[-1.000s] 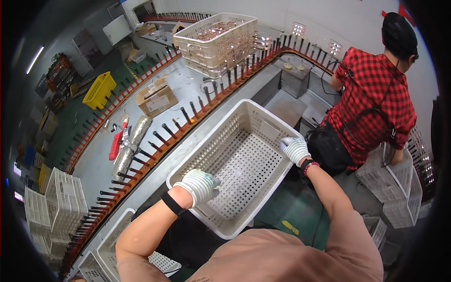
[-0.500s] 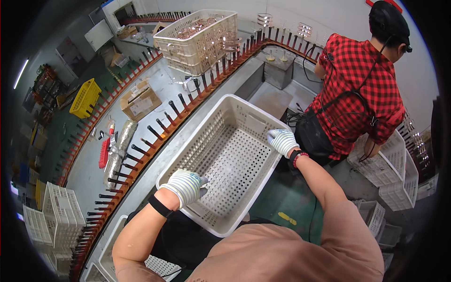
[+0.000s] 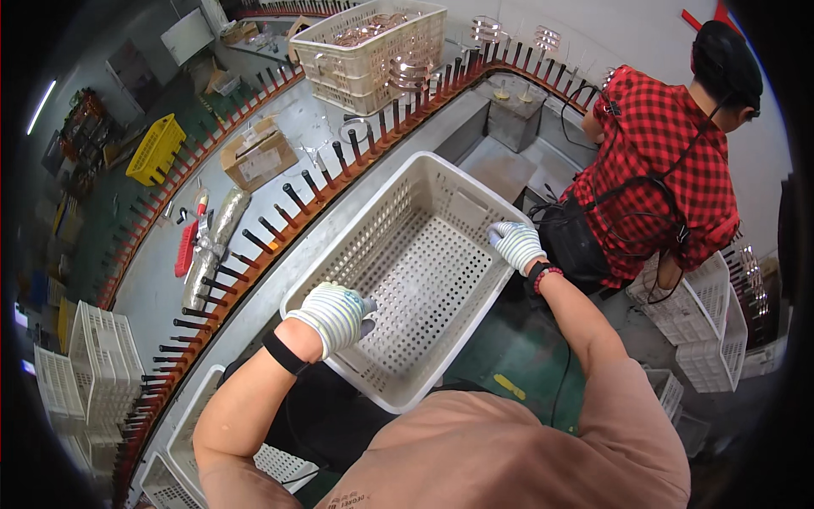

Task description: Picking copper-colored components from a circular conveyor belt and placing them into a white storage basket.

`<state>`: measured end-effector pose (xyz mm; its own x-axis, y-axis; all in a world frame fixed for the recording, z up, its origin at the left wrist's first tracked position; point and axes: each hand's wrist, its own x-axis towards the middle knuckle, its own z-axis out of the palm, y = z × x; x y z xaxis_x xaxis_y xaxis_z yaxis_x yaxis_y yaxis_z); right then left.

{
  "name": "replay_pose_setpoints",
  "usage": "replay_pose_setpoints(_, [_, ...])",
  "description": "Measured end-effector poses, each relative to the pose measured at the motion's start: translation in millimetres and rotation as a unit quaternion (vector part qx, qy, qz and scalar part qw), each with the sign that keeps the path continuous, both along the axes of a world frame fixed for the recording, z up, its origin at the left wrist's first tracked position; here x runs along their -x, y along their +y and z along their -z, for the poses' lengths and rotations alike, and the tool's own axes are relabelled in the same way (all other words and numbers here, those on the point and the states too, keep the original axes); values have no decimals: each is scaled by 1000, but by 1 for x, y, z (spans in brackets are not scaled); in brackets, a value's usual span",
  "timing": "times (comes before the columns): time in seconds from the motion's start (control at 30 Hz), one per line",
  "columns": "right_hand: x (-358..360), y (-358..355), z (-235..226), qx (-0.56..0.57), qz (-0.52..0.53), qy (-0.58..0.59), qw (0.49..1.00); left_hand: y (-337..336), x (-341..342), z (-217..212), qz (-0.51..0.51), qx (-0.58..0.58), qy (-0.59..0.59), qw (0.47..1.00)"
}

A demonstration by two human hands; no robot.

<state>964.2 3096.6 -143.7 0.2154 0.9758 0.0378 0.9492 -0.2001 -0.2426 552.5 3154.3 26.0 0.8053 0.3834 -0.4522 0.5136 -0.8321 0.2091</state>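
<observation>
Left hand (image 3: pixel 332 312), gloved in striped knit, closed over the near-left rim of the white perforated crate (image 3: pixel 407 280); fingers curl over the edge into the crate, thumb side hidden behind the glove. Black wristband on that forearm.

Right hand (image 3: pixel 515 243), same kind of glove, clamped on the far-right rim of the crate; fingertips wrap over the lip, palm not visible. Beaded bracelet at the wrist.

Crate: held between both hands, tilted, open side up and showing only its bare slotted floor and walls. It sits in front of the person's chest, above the green floor (image 3: pixel 526 356), beside the edge of the long curved conveyor table (image 3: pixel 170 288). Whether its far corner rests on the table edge cannot be told.

Outward: a row of black pegs (image 3: pixel 280 222) on a red-brown rail runs along the table. On the table: a cardboard box (image 3: pixel 259 157), a silvery wrapped bundle (image 3: pixel 212 246), a red tool (image 3: pixel 186 248), small and hard to make out. Farther along, a beige crate (image 3: pixel 373 51) holding coppery coils, detail blurred. A yellow crate (image 3: pixel 155 148) lies beyond the table.

A co-worker in a red checked shirt (image 3: pixel 661 170) stands at right, hands hidden behind the body. Stacked white baskets (image 3: pixel 85 373) at lower left, distorted by the rim.
</observation>
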Motion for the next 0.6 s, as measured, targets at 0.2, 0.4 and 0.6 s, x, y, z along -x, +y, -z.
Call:
replay_pose_setpoints(0.2, [1, 3, -3, 2, -2, 3, 1000, -1, 2, -2, -11, 1, -7, 1000])
replay_pose_setpoints(0.4, [1, 3, 0, -6, -2, 12, 1000, -6, 5, -2, -25, 0, 6, 1000])
replay_pose_setpoints(0.6, [0, 4, 1, 1, -12, 6, 1000, -11, 13, 4, -41, -6, 1, 999])
